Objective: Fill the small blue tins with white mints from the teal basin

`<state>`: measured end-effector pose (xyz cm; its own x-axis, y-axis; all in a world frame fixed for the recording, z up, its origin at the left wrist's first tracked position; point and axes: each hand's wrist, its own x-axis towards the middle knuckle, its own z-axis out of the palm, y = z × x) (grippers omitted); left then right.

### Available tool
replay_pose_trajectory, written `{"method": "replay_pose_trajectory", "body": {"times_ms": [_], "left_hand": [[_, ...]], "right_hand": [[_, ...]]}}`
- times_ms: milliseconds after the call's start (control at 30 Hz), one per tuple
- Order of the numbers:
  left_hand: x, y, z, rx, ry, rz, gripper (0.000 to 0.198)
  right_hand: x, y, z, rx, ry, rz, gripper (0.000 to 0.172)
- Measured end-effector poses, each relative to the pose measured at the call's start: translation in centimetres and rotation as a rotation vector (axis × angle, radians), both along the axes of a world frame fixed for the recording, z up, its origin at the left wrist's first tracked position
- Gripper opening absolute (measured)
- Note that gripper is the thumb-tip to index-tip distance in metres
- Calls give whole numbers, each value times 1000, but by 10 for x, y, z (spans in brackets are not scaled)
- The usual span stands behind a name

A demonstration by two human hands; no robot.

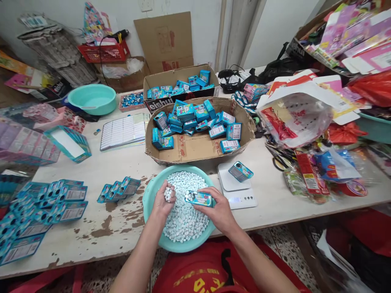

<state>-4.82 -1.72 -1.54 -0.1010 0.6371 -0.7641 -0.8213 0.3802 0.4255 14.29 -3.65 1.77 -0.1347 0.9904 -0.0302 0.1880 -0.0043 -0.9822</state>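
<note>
The table [275,191] is crowded, and the work looks to me somewhere in the middle. The big cardboard tray [200,156] right behind my basin holds a loose heap of blue boxes, made up and shut, which I take as the finished ones. The carton [171,77] further back has more of the same blue boxes in it. The basin [152,191] in front of me is close to full of small white candies [183,219], so there is plenty left to pack.

On my left, the flat boxes [64,199] lie fanned out in rows, not yet folded up, with a smaller fan [119,189] nearer the basin. That is a lot of empties waiting.

The scale [235,195] sits just right of the basin, and one blue box [240,171] rests tilted on its plate.

My right hand [218,211] pinches the small box [199,198] between thumb and fingers, level over the basin, open end toward my other hand, a few white candies showing at its mouth. My left hand [163,201] is curled loosely around a small handful of candies, just beside that opening, low over the pile.
</note>
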Motion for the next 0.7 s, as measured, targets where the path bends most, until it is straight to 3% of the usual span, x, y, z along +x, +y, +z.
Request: {"method": "replay_pose_trajectory", "body": {"times_ms": [267, 567, 700], "left_hand": [[2, 6, 9, 111, 30, 118, 23], [5, 1, 1, 68, -46, 56, 22], [21, 12, 9, 102, -58, 60, 27]], "right_hand": [[-18, 12, -5, 50, 14, 66, 30], [7, 3, -14, -150, 218, -18, 40], [21, -4, -5, -160, 194, -71, 40]]}}
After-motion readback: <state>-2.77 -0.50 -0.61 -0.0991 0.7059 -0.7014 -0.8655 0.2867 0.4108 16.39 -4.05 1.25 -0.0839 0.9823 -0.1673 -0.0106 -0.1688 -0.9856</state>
